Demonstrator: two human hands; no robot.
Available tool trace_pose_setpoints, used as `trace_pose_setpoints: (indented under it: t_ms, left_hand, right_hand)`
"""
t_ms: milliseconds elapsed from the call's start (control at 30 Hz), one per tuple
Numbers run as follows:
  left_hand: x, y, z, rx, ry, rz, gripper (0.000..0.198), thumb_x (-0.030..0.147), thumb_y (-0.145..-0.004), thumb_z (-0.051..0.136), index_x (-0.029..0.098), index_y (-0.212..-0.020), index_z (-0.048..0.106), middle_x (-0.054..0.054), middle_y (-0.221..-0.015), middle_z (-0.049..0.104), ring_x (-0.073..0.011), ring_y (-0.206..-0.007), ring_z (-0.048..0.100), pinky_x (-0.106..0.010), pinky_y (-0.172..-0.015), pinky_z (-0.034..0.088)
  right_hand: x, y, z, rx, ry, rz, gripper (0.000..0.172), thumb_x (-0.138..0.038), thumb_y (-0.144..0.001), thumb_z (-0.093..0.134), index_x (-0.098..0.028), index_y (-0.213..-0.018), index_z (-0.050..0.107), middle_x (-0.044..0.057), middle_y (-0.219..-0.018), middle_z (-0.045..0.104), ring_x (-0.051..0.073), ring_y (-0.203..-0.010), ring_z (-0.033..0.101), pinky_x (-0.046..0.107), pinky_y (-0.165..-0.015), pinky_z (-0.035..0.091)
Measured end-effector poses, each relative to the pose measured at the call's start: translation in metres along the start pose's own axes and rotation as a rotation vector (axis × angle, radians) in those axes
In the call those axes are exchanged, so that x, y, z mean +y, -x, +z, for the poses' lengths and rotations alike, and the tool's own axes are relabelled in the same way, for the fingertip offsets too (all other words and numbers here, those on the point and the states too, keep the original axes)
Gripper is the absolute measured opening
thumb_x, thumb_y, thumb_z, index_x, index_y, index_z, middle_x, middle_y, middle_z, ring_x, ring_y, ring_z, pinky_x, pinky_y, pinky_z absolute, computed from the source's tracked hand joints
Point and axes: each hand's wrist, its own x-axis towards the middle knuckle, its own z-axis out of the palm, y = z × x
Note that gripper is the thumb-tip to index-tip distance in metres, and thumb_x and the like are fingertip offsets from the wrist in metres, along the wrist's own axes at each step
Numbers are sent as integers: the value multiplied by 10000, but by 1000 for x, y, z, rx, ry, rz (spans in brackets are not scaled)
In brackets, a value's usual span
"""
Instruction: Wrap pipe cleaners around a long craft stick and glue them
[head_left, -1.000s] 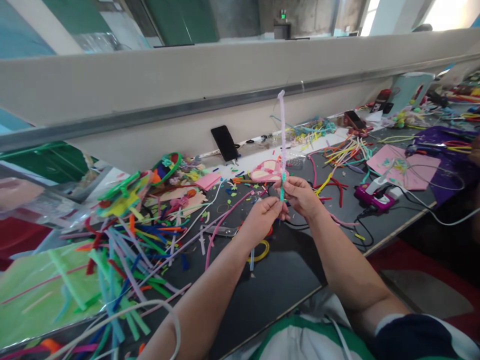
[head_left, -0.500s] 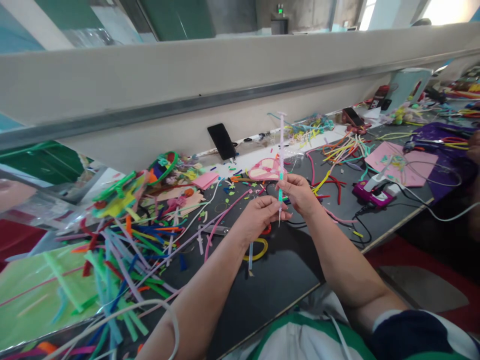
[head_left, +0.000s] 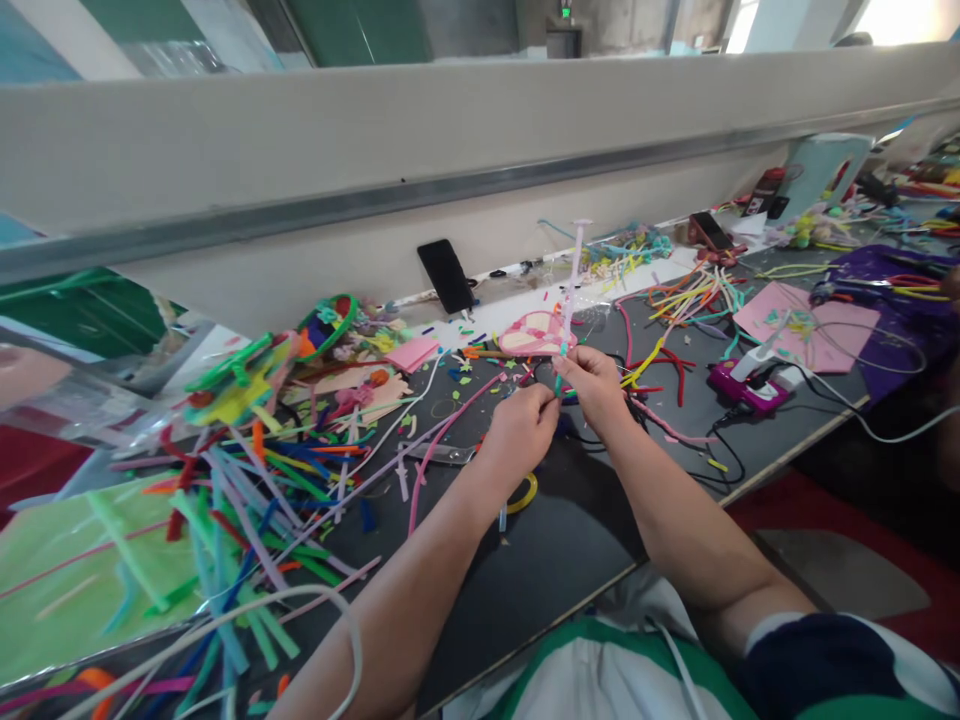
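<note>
Both my hands meet above the dark table (head_left: 555, 570) and pinch the lower end of one thin pale pink pipe cleaner (head_left: 573, 270) that stands almost upright. My left hand (head_left: 521, 430) is closed on its bottom, where a short teal piece is wound around it. My right hand (head_left: 596, 385) is closed on the stem just above. The stem's top end is bent over sideways. A pink heart-shaped craft piece (head_left: 534, 335) lies on the table right behind my hands.
A heap of coloured pipe cleaners and foam strips (head_left: 255, 470) fills the left. A black phone (head_left: 448, 276) leans on the wall. A pink glue gun (head_left: 746, 385) with cables lies at the right, beside pink paper (head_left: 817, 325). A yellow ring (head_left: 523, 497) lies under my left wrist.
The pink pipe cleaner slid down through my fingers, so less stands above them, and now tilts right. Both hands shifted slightly up and away.
</note>
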Motion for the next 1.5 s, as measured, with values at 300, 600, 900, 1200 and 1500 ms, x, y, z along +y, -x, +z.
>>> trace_pose_setpoints:
  t_ms: [300, 600, 900, 1200, 1500]
  left_hand:
    - [-1, -2, 7, -55, 56, -106, 211, 241, -856, 448, 175, -676, 536, -35, -664, 590, -168, -661, 548, -280, -638, 373]
    - [-22, -13, -36, -134, 955, -345, 353, 431, -727, 672, 150, -939, 648, -37, -815, 667, -165, -760, 623, -322, -760, 487]
    - [-5, -12, -20, 144, 1168, -326, 262, 299, -692, 729, 143, -900, 699, -36, -867, 685, -141, -806, 607, -272, -785, 463]
    - [-3, -13, -27, 282, 1295, -370, 211, 285, -649, 756, 147, -779, 662, -22, -760, 666, -124, -705, 617, -260, -709, 492]
    - [3, -7, -6, 160, 1300, -385, 227, 291, -715, 709, 151, -858, 603, -3, -717, 649, -125, -626, 633, -274, -669, 518]
  right_hand:
    - [2, -2, -1, -40, 22, -25, 291, -358, -734, 638, -179, -545, 509, -45, -531, 372, 99, -530, 327, 249, -534, 280]
    - [-3, 0, -6, -278, -6, -79, 346, -435, -777, 627, -170, -585, 516, -39, -563, 398, 97, -550, 345, 234, -534, 286]
    - [-9, 6, 4, -434, -1, -93, 340, -443, -774, 629, -155, -612, 547, -29, -588, 446, 100, -571, 393, 231, -539, 310]
    - [-11, 2, -2, -242, -222, 41, 171, -339, -767, 653, -184, -814, 707, 2, -658, 590, 123, -627, 502, 243, -594, 400]
    - [-14, -5, -3, -79, -738, 118, 131, -296, -742, 688, -194, -824, 689, 3, -744, 624, 98, -590, 504, 252, -596, 429]
